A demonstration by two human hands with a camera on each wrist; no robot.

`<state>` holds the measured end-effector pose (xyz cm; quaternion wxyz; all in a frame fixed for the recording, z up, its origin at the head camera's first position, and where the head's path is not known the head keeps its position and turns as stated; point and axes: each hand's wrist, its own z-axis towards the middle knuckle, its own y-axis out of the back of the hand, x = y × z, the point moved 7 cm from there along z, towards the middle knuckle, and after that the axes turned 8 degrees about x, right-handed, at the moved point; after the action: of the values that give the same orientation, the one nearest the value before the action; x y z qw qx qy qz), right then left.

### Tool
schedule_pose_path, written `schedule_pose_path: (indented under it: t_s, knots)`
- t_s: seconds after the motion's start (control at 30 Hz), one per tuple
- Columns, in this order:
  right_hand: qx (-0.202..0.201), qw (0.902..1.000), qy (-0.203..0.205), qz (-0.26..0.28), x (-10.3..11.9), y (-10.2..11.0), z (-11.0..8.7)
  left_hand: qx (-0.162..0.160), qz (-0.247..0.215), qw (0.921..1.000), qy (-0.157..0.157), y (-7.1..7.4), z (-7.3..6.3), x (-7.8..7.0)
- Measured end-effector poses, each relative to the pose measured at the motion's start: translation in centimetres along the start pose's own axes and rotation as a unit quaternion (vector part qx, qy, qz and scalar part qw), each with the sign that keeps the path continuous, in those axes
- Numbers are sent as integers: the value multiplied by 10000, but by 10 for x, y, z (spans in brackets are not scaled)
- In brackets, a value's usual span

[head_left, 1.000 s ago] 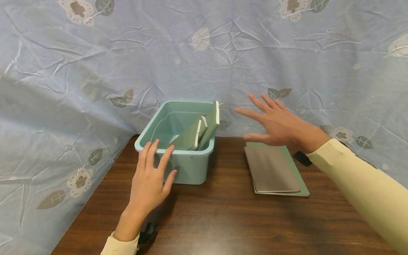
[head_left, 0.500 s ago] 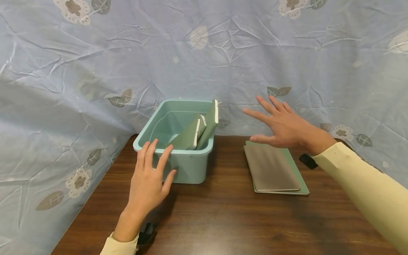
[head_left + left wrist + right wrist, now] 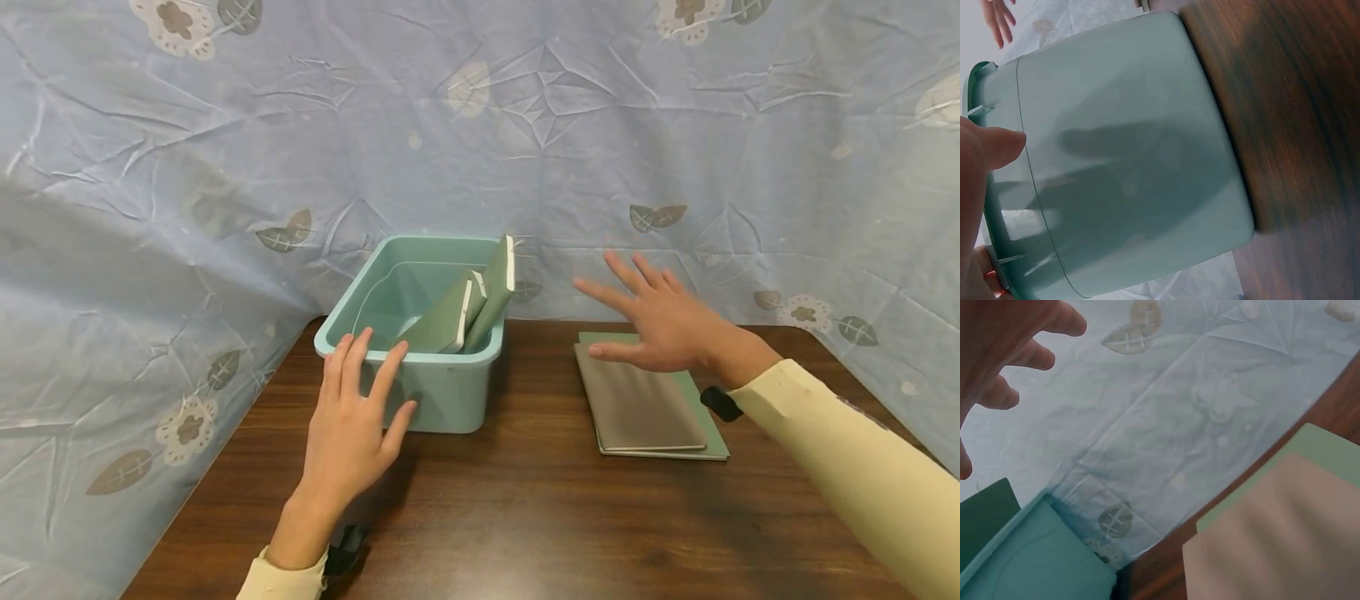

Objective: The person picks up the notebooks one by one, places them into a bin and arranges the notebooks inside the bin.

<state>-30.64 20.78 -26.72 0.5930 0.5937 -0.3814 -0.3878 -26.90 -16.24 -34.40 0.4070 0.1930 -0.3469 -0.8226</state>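
Note:
A light teal plastic bin (image 3: pixel 450 392) stands on the table. My left hand (image 3: pixel 347 442) is at its near rim, fingers spread and fairly straight; whether it bears on the rim I cannot tell. In the left wrist view the thumb (image 3: pixel 1005 147) is before the bin's outer wall. Inside, several green books (image 3: pixel 438 321) lean to the right, white page edges up. My right hand (image 3: pixel 663 325) hovers with fingers spread, holding nothing, above a grey-brown notebook (image 3: pixel 637 408). That notebook lies on a larger green one (image 3: pixel 708 425), mostly hidden beneath it.
The dark wooden table (image 3: pixel 525 517) carries everything. Behind and to the left hangs a wrinkled pale blue floral cloth (image 3: pixel 420 133), close to the bin's far side. A strip of bare table lies between bin and notebooks.
My right hand shifted a little right, then lowered toward the notebooks, staying spread. The left hand, bin and books stay put; the view shifts only slightly.

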Motion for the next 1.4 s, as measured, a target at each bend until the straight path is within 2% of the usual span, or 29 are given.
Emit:
schedule_pose_path:
  t_s: [0.37,0.53,0.73,0.93,1.2,1.4]
  knots:
    - [-42,9999,62,103,-6,-18,-5,-250,9,9996,-128,4,0,-3]
    - [40,9997,51,228,-9,-27,-6,-254,11,9996,-114,5,0,-3]
    - [69,9991,-102,399,-13,-37,-7,-81,10,10000,-25,2,0,-2]
    - [85,9990,-62,444,-13,-46,-9,67,13,10000,41,0,0,0]
    - [197,9983,-92,534,-9,-62,-10,-208,21,9997,-126,3,-1,-2]
    - [215,9977,-79,639,-7,-76,-12,-232,26,9996,-135,3,0,-2]
